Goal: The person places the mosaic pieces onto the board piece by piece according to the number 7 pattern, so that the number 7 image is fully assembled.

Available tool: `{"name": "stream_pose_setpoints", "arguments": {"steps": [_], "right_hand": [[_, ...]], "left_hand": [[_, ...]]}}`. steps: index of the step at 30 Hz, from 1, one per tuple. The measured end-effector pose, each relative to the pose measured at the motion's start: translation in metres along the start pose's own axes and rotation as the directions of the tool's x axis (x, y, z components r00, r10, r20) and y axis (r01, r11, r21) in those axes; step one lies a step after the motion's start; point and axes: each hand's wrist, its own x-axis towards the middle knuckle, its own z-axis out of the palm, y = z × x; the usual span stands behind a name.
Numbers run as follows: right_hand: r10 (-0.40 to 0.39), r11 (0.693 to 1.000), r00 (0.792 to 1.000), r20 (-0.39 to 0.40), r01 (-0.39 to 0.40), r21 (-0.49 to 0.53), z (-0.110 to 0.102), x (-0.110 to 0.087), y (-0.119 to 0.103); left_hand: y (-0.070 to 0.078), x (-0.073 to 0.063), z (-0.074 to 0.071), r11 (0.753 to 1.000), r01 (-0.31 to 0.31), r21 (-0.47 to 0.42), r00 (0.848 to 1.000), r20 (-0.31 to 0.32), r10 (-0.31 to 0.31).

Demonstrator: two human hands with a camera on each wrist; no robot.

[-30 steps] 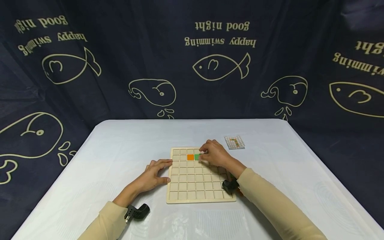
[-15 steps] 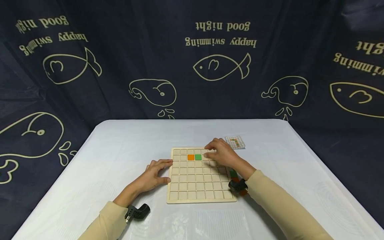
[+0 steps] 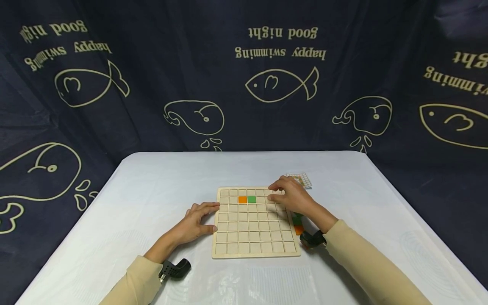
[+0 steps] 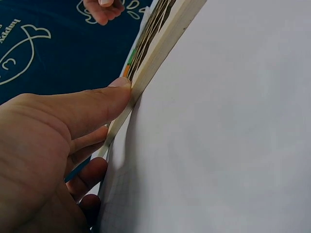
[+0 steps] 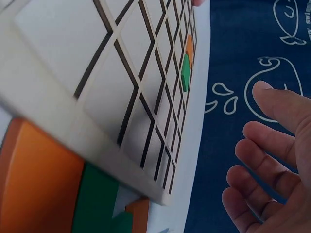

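A square wooden grid board [image 3: 244, 237] lies on the table. In its second row from the far side sit an orange tile [image 3: 242, 200] and, right beside it, a green tile [image 3: 252, 199]. My left hand [image 3: 192, 222] rests at the board's left edge, thumb and fingertips against the rim; the left wrist view shows the thumb [image 4: 104, 99] lying along that wooden edge. Over the far right part of the board hovers my right hand [image 3: 293, 195], fingers loosely bent and spread. Nothing is between its fingers in the right wrist view.
Loose tiles lie along the board's right side, among them a green one [image 3: 297, 219] and an orange one [image 3: 299, 230], partly covered by my right arm. Behind my right hand is a small card [image 3: 306, 181] printed with a coloured grid. A dark curtain [image 3: 244, 127] hangs beyond the table.
My right hand has drawn back to the right from the green tile, which stays in its cell. More loose tiles show beside the board. The left hand has not moved.
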Motion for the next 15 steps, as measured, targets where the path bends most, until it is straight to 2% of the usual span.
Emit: {"name": "stream_pose_setpoints", "arguments": {"steps": [15], "right_hand": [[-0.013, 1.000, 0.997, -0.078, 0.012, -0.017, -0.008, -0.024, 0.013]], "left_hand": [[-0.002, 0.000, 0.000, 1.000, -0.002, 0.012, 1.000, 0.002, 0.002]]}}
